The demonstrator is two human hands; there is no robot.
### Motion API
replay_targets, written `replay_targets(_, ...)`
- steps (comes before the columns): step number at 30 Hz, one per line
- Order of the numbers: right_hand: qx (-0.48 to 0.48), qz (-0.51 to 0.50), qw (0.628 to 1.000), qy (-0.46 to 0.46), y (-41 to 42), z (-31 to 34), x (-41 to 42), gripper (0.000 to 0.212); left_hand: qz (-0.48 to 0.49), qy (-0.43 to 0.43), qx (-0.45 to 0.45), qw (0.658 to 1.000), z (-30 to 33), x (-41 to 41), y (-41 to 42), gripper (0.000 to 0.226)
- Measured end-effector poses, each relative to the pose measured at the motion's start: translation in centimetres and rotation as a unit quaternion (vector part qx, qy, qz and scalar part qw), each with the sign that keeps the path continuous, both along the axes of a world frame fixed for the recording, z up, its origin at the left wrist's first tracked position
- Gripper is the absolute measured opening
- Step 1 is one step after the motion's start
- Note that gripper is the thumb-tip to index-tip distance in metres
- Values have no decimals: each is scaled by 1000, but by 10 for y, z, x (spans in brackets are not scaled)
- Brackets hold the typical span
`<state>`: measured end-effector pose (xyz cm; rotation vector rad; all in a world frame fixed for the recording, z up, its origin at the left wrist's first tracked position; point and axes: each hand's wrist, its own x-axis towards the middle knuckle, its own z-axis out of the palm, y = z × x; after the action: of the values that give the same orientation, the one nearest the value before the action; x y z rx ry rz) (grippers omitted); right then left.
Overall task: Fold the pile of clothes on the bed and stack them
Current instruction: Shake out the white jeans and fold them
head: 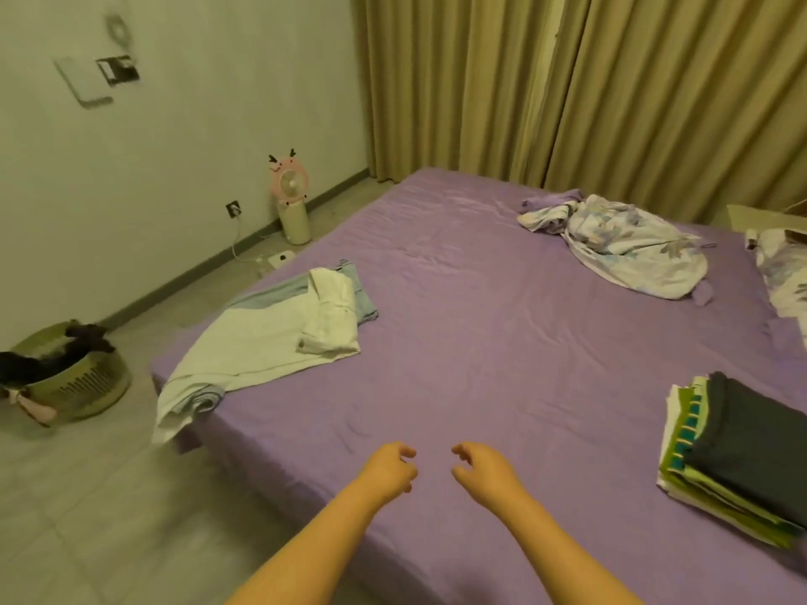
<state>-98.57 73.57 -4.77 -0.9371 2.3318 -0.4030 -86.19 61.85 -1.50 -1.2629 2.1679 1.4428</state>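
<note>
I'm holding my left hand (388,469) and right hand (482,471) loosely curled, gripping nothing, over the bed (480,342). Folded stack (738,456) is sitting right; unfolded clothes (279,329) are lying left, likely next.

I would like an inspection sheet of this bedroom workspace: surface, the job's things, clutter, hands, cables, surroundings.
Surface: bed with a wrinkled purple sheet.
Job's things: white garment lies unfolded on a light blue garment at the bed's left edge, partly hanging over; folded stack with a dark grey piece on top at the right edge.
Clutter: crumpled floral bedding at the far side; a floral pillow at the right.
Hands: left hand and right hand hover over the sheet, fingers loosely curled, holding nothing.
Cables: white cable runs from a wall socket to the floor.
Surroundings: laundry basket with dark clothes on the floor; pink fan; beige curtains.
</note>
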Motion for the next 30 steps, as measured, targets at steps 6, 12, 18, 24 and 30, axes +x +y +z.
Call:
replay_targets(6,13,82,997,-1,-73,9,87,45,49,-23,-56,997,0,114,-60,39)
replay_targets(12,18,142,990,-1,-136,15,123,43,110,-8,-78,991,-3,160,-110,33)
replay_targets(18,26,164,986,-9,-200,-1,120,42,133,-20,-73,988,-14,158,-168,29)
replay_targets(24,38,135,989,-38,-268,-16,77,41,125,-53,-64,989,-28,126,-242,25)
replay_targets(30,52,119,991,-37,-339,-19,22,41,124,-26,-42,991,-34,84,-320,16)
